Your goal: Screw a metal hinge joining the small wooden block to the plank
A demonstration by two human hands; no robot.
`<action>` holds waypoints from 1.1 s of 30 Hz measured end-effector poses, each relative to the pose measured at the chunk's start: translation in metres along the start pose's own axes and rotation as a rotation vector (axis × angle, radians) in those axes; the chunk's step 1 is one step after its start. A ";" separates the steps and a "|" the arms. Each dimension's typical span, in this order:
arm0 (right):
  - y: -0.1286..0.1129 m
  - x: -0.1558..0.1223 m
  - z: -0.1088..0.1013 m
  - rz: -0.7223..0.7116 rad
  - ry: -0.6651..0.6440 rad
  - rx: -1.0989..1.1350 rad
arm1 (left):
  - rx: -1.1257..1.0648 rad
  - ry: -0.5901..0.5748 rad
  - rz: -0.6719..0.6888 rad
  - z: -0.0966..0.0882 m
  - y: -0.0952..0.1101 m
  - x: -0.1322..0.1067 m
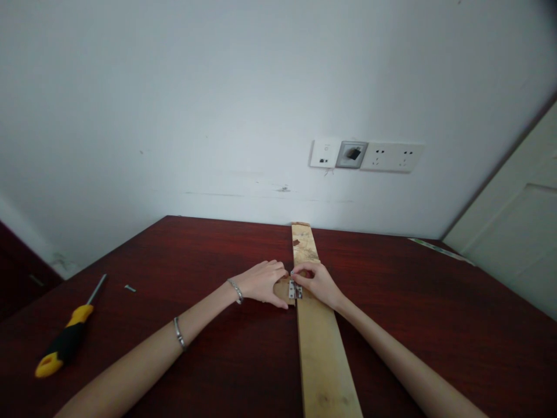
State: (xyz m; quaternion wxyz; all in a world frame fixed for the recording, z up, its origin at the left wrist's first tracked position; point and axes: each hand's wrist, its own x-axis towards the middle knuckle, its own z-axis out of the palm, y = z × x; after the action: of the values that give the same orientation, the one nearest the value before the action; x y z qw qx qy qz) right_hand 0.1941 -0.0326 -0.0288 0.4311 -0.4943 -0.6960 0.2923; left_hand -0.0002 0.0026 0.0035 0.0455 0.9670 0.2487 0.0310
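Note:
A long wooden board (324, 354) lies lengthwise on the table, its far end near the wall. Against its left edge is a small wooden block (282, 292), with my left hand (263, 281) gripping it between thumb and fingers. A metal hinge (295, 289) spans the joint between block and board. Above the hinge, the thumb and index finger of my right hand (319, 284) are pinched together on a small thing, perhaps a screw, too small to make out. The rest of that hand rests over the board.
To the left lie a yellow-and-black screwdriver (72, 331) and a loose screw (130, 288) on the dark red table (209, 255). A printed strip (441, 249) lies at the back right. Sockets (391, 157) are set in the wall behind.

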 end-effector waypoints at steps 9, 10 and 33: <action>0.001 -0.001 0.001 -0.020 -0.016 -0.009 | -0.021 0.020 0.021 0.000 -0.003 0.000; 0.001 -0.001 0.001 -0.026 -0.019 -0.013 | -0.024 0.020 0.022 0.000 -0.003 -0.001; 0.002 -0.001 0.000 -0.161 -0.064 -0.119 | -0.068 0.031 0.043 0.000 -0.007 -0.001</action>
State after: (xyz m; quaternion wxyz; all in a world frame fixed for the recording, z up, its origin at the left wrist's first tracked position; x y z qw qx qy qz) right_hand 0.1955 -0.0328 -0.0305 0.4008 -0.4518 -0.7630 0.2303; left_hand -0.0042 0.0079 0.0026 0.0736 0.9694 0.2275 0.0555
